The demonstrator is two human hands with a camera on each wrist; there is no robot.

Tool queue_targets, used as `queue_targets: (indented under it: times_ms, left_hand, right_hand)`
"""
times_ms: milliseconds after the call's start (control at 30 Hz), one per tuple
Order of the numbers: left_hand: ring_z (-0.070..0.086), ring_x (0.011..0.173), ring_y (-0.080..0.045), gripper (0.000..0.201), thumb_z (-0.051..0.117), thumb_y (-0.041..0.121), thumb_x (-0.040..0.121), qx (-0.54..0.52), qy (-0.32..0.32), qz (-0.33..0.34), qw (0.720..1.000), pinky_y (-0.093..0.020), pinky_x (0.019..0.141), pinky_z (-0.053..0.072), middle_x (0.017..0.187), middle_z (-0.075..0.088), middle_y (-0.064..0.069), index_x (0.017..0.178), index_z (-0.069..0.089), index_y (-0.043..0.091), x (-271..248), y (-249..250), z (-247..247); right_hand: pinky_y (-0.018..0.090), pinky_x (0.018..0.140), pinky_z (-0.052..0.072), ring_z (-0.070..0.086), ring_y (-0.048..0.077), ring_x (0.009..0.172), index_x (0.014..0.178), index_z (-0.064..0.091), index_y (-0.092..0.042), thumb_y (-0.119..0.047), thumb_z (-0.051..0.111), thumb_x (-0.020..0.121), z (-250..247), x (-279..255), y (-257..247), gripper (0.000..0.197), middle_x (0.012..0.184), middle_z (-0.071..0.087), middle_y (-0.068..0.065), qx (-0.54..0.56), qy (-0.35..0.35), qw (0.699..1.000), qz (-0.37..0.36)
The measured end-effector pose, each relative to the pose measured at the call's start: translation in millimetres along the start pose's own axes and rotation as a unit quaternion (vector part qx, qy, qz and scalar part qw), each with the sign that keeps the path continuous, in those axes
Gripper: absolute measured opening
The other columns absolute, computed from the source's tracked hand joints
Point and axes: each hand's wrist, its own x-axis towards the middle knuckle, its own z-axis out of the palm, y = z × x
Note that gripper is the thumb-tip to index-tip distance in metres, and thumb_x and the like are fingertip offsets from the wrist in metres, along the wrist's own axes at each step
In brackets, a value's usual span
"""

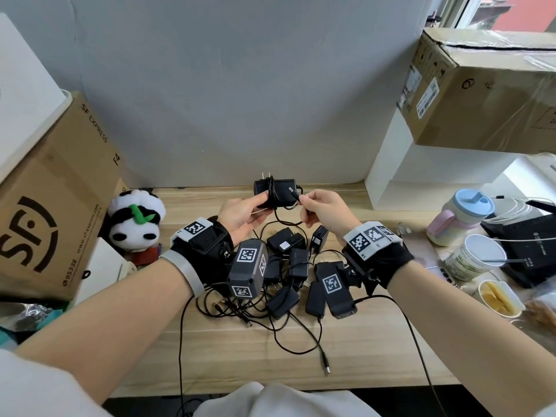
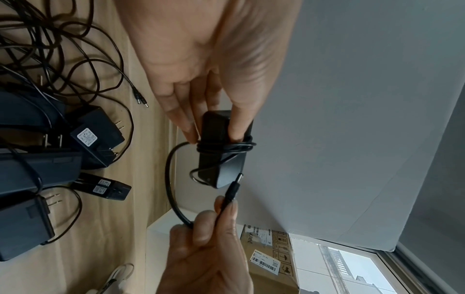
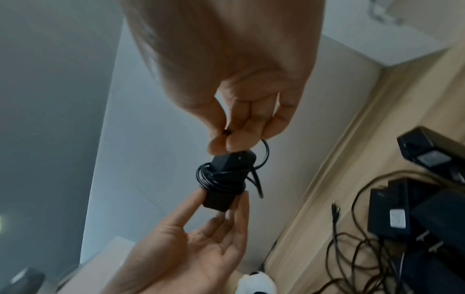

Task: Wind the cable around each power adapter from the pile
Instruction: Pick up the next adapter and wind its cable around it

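— Where's the adapter just now?

— I have the power adapter point(image 1: 274, 192) lifted clear above the pile point(image 1: 288, 266). My left hand point(image 1: 240, 216) pinches one end of its body, thumb on one face and fingertips point(image 2: 187, 127) behind, right beside the wraps. I hold it there, I think, so the coils can't slide off that end.

— And the other hand?

— My right hand point(image 1: 325, 212) pinches the cable point(image 2: 173, 189) just behind its barrel plug point(image 2: 232, 190), thumb against forefinger, the other fingers curled under. The plug tip sits close against the adapter's free end.

— Why grip so near the plug?

— Only a short loop of slack hangs between my two sets of fingers. Holding the tip gives me control to tuck it under a turn, I'd judge.

— The rest?

— Loose adapters lie below my wrists, cables tangled, not yet wound.
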Motion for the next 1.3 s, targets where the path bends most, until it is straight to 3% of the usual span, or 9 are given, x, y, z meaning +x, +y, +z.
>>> queue_targets:
  times_ms: [100, 133, 233, 333, 467, 567, 733, 933, 1300]
  left_hand:
    - [0.065, 0.088, -0.026, 0.005, 0.063, 0.018, 0.089, 0.018, -0.003, 0.0, 1.0, -0.038, 0.086, 0.049, 0.081, 0.065, 0.003, 0.09, 0.061, 0.014, 0.8, 0.5, -3.5]
    - [0.066, 0.093, -0.029, 0.015, 0.062, 0.019, 0.09, 0.02, -0.012, -0.002, 1.0, -0.042, 0.088, 0.049, 0.098, 0.065, 0.0, 0.102, 0.06, 0.011, 0.9, 0.5, -4.7]
    - [0.068, 0.091, -0.035, 0.04, 0.06, 0.013, 0.091, -0.024, -0.022, -0.014, 0.999, -0.042, 0.07, 0.057, 0.124, 0.061, -0.011, 0.128, 0.048, 0.0, 0.8, -0.8, -6.4]
    - [0.068, 0.085, -0.036, 0.042, 0.058, 0.004, 0.091, -0.075, -0.019, -0.008, 0.997, -0.036, 0.063, 0.059, 0.123, 0.061, -0.018, 0.128, 0.044, -0.008, -1.6, -0.8, -6.4]
    - [0.066, 0.086, -0.032, 0.009, 0.059, 0.005, 0.09, -0.052, -0.055, -0.004, 0.997, -0.034, 0.074, 0.058, 0.108, 0.064, -0.016, 0.097, 0.056, 0.001, -5.3, -0.3, -4.7]
    - [0.065, 0.089, -0.031, 0.009, 0.058, 0.003, 0.09, -0.032, -0.067, 0.0, 0.997, -0.031, 0.073, 0.058, 0.106, 0.064, -0.014, 0.098, 0.056, 0.001, -7.3, 0.7, -3.1]
    - [0.064, 0.094, -0.025, 0.027, 0.06, 0.002, 0.088, 0.025, -0.095, -0.002, 0.995, -0.027, 0.071, 0.059, 0.107, 0.064, -0.015, 0.113, 0.057, -0.005, -9.5, 2.4, -4.9]
    - [0.063, 0.089, -0.02, 0.016, 0.056, -0.004, 0.088, 0.057, -0.131, -0.009, 0.99, -0.026, 0.078, 0.057, 0.098, 0.066, -0.01, 0.103, 0.061, 0.0, -11.2, 5.8, -5.3]
    - [0.063, 0.087, -0.022, 0.018, 0.057, -0.008, 0.085, 0.08, -0.152, -0.033, 0.985, -0.026, 0.072, 0.058, 0.097, 0.064, -0.01, 0.1, 0.059, 0.002, -13.9, 6.4, -6.1]
  right_hand:
    - [0.018, 0.056, 0.048, 0.044, 0.009, 0.044, 0.08, 0.051, -0.011, -0.014, 0.042, 0.1, 1.4, -3.5, -3.0, 0.022, 0.056, 0.051, -0.001, 0.085, -0.036, 0.995, 0.031]
    - [0.018, 0.057, 0.049, 0.042, 0.008, 0.043, 0.081, 0.051, -0.011, -0.015, 0.041, 0.1, 1.7, -3.5, -4.6, 0.021, 0.053, 0.049, -0.004, 0.108, -0.041, 0.993, 0.037]
    - [0.02, 0.057, 0.051, 0.032, 0.006, 0.039, 0.084, 0.049, -0.011, -0.016, 0.04, 0.1, 0.6, -3.3, -8.1, 0.019, 0.048, 0.043, -0.009, 0.131, -0.04, 0.99, 0.03]
    - [0.022, 0.055, 0.052, 0.034, 0.005, 0.037, 0.085, 0.053, -0.007, -0.018, 0.048, 0.097, -1.6, -2.6, -8.1, 0.017, 0.054, 0.048, -0.004, 0.11, -0.015, 0.993, 0.028]
    - [0.028, 0.062, 0.058, 0.045, 0.003, 0.038, 0.082, 0.061, -0.004, -0.019, 0.062, 0.09, -1.3, 2.6, -1.6, 0.017, 0.066, 0.061, 0.001, 0.014, 0.034, 0.999, 0.029]
    - [0.035, 0.068, 0.057, 0.052, 0.005, 0.039, 0.075, 0.064, -0.01, -0.022, 0.067, 0.085, 2.8, 6.0, 5.0, 0.016, 0.062, 0.064, -0.003, -0.067, 0.065, 0.996, 0.002]
    - [0.016, 0.05, 0.05, 0.055, 0.003, 0.037, 0.071, 0.065, -0.012, -0.021, 0.068, 0.085, 8.5, 2.5, 5.7, 0.017, 0.06, 0.065, -0.003, -0.094, 0.102, 0.99, -0.021]
    - [0.022, 0.053, 0.054, 0.053, 0.004, 0.036, 0.069, 0.062, -0.014, -0.02, 0.066, 0.086, 12.8, 0.3, 6.8, 0.019, 0.062, 0.065, -0.001, -0.047, 0.136, 0.989, -0.018]
    - [0.01, 0.041, 0.037, 0.047, 0.002, 0.037, 0.071, 0.066, -0.015, -0.025, 0.07, 0.083, 8.9, -7.8, 5.4, 0.016, 0.063, 0.068, -0.003, -0.113, 0.094, 0.989, -0.025]
